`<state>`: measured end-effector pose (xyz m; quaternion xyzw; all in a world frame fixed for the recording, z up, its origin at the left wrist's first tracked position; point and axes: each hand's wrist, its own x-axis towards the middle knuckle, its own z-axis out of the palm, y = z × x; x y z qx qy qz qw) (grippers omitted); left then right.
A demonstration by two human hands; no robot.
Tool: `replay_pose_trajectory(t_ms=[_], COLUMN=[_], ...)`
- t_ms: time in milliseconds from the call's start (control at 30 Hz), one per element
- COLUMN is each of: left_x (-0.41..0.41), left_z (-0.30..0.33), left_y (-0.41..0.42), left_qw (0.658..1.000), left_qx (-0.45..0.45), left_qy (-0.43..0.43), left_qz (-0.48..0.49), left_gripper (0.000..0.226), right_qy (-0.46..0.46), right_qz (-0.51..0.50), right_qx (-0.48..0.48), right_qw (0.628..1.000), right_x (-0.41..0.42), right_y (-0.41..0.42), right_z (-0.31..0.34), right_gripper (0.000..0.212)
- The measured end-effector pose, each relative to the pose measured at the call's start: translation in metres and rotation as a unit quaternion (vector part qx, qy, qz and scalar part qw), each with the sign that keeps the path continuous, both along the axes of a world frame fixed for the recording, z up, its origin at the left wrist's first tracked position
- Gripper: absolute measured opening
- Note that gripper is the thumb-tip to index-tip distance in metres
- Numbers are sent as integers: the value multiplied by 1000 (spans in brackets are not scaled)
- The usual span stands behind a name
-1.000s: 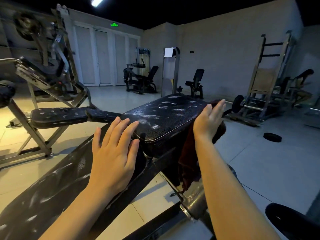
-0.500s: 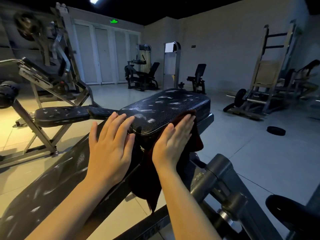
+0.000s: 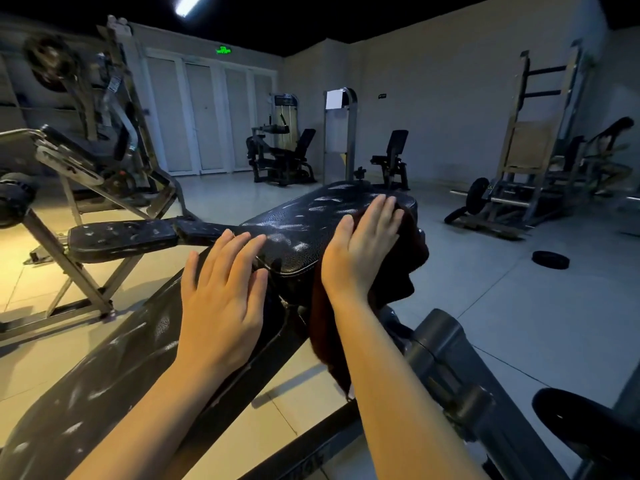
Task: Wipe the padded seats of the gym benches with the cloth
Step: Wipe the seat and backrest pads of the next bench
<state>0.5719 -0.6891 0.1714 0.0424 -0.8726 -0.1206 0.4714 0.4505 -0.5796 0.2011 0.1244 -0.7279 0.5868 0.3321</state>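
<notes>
Cloth [image 3: 398,271] under right hand [image 3: 363,244], padded seat [image 3: 311,220]

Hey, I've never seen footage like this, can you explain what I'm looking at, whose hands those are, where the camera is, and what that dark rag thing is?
The single picture comes from a camera worn on a person's head, looking forward and down, so the arms reaching in are the wearer's own. The place is a gym. In front is a black padded seat of a bench. The right hand lies flat with straight fingers on a dark reddish cloth, pressing it against the seat's right edge; the cloth hangs down below. The left hand rests flat at the seat's near corner, holding nothing. Other machines stand behind.
</notes>
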Motion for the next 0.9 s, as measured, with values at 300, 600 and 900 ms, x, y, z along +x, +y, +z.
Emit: replay_pose_trajectory(t_ms=[300,600,900], left_x=[4,0,2], left_z=[0,0,2], left_y=[-2,1,2], left_qw=[1000,1000,1000], left_qx=[-2,-19,12], left_qy=[6,2,3], left_qz=[-5,-11,-5], left_gripper=[48,45,50], right_qy=[48,-110,-53], right_qz=[31,-36,57], right_qx=[14,-59,-5], right_qw=[998,991,997], right_x=[-18,-62,47], right_y=[20,45,-17], right_z=[3,17,-40], right_gripper=[57,55,64])
